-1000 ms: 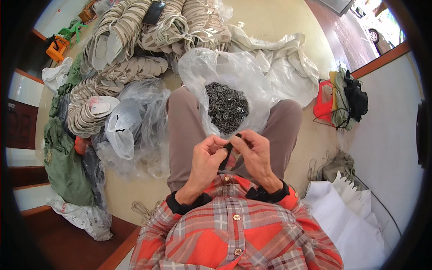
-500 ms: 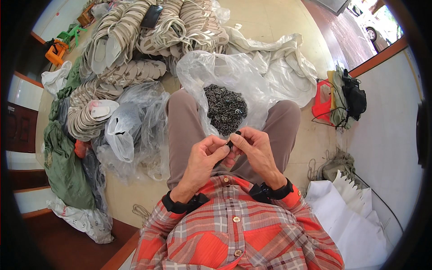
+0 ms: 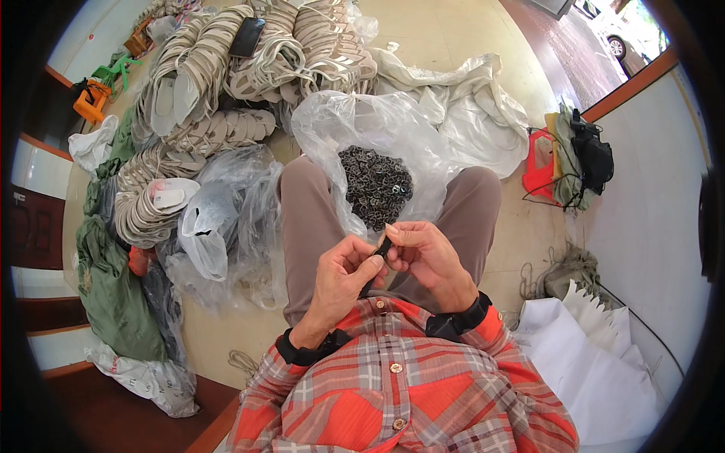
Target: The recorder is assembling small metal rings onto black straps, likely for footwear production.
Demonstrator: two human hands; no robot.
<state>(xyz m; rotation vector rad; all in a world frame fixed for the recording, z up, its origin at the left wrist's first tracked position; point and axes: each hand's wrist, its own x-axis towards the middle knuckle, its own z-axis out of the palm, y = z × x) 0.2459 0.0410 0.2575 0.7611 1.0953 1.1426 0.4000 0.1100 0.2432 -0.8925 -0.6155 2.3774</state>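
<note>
My left hand [image 3: 341, 273] and my right hand [image 3: 427, 255] meet above my lap, both closed in pinches. Between them is a narrow black strap [image 3: 383, 248] with a tan part showing near its upper end. The left thumb presses on its middle, while the right thumb and fingertips grip the upper end. Its lower part hangs below the left fingers. Just beyond my hands, a heap of small dark metal buckles [image 3: 375, 183] lies in an open clear plastic bag [image 3: 432, 151] between my knees. Whether a buckle is in my fingers is hidden.
Stacked beige sandal parts [image 3: 189, 75] pile up at the far left, a phone [image 3: 248, 38] on top. Crumpled clear bags [image 3: 242, 219] and green cloth [image 3: 113, 291] lie left. At right are a red stool [image 3: 538, 167] with bags and white sheets [image 3: 574, 370].
My right fingers have shifted to the strap's upper end and more of the strap, with its tan part, shows. Both hands stay close together over my lap.
</note>
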